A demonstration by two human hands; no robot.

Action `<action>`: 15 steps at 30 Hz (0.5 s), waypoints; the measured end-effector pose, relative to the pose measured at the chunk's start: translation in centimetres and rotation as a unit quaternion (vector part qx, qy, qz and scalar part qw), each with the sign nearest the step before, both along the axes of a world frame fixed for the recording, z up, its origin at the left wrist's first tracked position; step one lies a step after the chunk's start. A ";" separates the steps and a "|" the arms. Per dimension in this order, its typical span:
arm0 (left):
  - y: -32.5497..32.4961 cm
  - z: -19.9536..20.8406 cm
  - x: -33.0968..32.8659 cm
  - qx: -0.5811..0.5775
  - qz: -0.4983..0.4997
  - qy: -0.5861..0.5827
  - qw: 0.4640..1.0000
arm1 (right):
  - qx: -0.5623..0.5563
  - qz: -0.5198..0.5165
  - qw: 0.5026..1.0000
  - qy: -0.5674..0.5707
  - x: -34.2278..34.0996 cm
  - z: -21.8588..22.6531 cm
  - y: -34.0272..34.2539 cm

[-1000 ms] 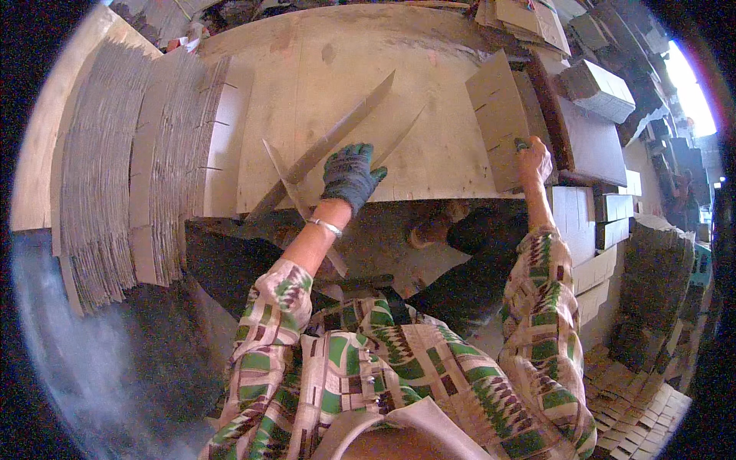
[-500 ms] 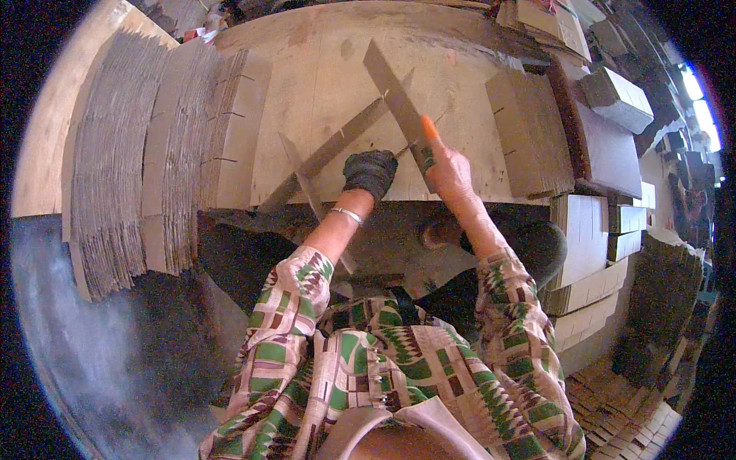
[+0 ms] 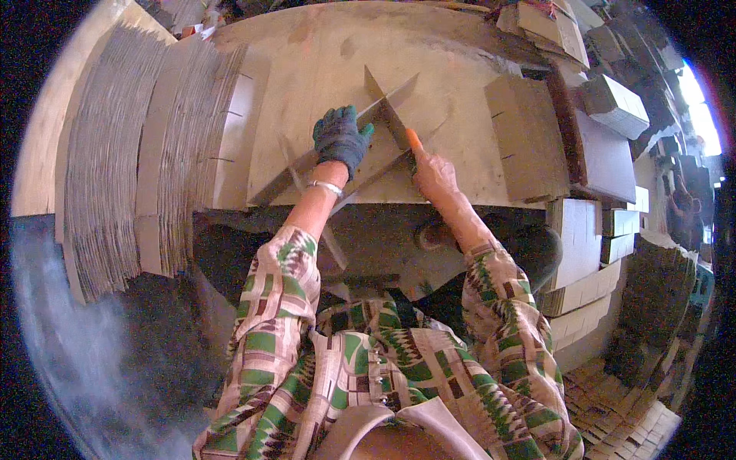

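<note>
My left hand (image 3: 341, 142), in a dark glove with greenish fingertips, is palm down with its fingers stretched apart. It lies over or just above a long cardboard strip (image 3: 280, 184) that slants across the wooden table. My right hand (image 3: 437, 176) is closed on the near end of another cardboard strip (image 3: 387, 111), its index finger, in an orange finger cover, stretched along it. This strip crosses the first near its far end; whether they are slotted together I cannot tell. Further thin strips cross below, one cardboard strip (image 3: 333, 247) sticking out past the table's near edge.
Tall rows of cardboard sheets (image 3: 107, 161) stand along the left of the wooden table (image 3: 307, 57). At right is a slotted cardboard stack (image 3: 529, 138), beside a brown board (image 3: 606, 157). Bundled cardboard pieces (image 3: 579, 241) are piled lower right.
My left hand has gone from a closed fist to spread fingers and moved left and away from me. My right hand has shifted slightly left, bringing its strip nearer to me.
</note>
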State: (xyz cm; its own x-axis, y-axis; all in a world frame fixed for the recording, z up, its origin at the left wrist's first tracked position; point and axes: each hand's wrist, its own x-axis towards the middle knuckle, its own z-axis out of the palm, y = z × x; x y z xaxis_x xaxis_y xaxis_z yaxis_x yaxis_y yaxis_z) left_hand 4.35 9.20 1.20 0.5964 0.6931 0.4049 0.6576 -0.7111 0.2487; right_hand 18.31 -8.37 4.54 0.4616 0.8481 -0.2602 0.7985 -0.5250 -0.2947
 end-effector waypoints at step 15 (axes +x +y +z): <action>-8.4 -1.1 -9.9 -0.042 -0.150 0.115 0.981 | 0.051 -0.287 0.921 -0.258 21.4 1.1 -14.8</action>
State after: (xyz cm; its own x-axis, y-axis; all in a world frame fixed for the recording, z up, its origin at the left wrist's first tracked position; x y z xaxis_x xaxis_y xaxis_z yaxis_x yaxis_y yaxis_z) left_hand -5.58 0.79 0.08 0.8471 0.4981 0.1854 0.4681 -0.8644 0.1838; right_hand 39.67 -23.19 5.60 0.8815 0.4341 0.1859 0.4459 -0.8948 -0.0248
